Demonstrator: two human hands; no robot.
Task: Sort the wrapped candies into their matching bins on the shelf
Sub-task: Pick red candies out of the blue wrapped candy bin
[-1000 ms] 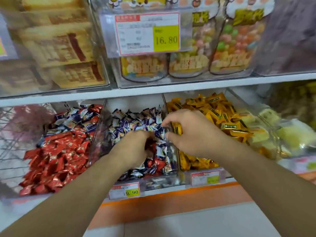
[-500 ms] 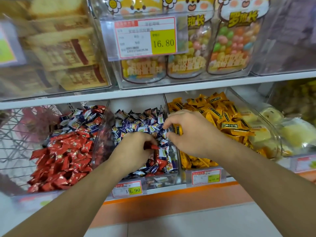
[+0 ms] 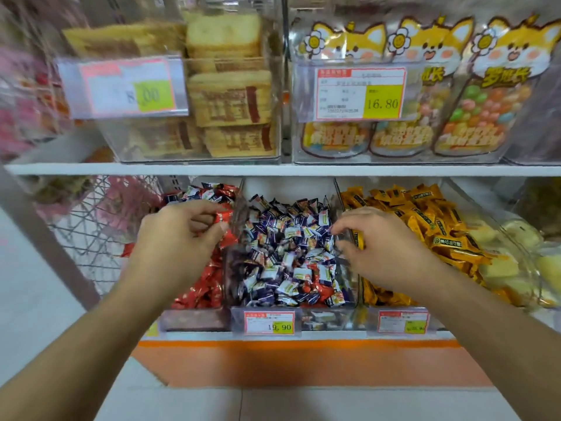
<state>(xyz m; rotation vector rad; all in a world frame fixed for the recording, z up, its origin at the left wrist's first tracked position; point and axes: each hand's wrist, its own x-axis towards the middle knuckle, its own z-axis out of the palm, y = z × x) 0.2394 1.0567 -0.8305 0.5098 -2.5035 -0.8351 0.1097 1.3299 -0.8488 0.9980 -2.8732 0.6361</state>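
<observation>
1. The left hand (image 3: 179,238) is hovering at about 9 o'clock from the middle bin (image 3: 236,208), over the left bin's red candies (image 3: 209,287); its fingers are curling together and pinching a red-wrapped candy (image 3: 221,218) just beside the clear divider.
2. The right hand (image 3: 382,247) is sitting at about 3 o'clock from the middle bin's centre, right over the divider between the middle bin and the right one. Its fingers are curling downward, with the fingertips (image 3: 335,229) touching the blue-and-white candies (image 3: 288,250); a yellow wrapper (image 3: 359,240) is showing under the palm, but whether the hand is gripping anything I cannot tell.
3. The blue-and-white candies are filling the middle bin, with a few red-wrapped pieces (image 3: 312,270) lying mixed among them toward 6 o'clock.
4. The yellow candies (image 3: 425,220) are piling up in the right bin, at 3 o'clock from the middle one, and pale yellow packets (image 3: 516,238) are lying further out in the same direction.
5. A price tag reading 19.90 (image 3: 269,323) is hanging on the middle bin's front edge, at 6 o'clock.
6. On the upper shelf (image 3: 273,170), at 12 o'clock, clear boxes are holding toast-like packs (image 3: 230,95) and fox-printed candy bags (image 3: 491,86); a tag reading 16.80 (image 3: 359,94) is hanging in front of the bags.
</observation>
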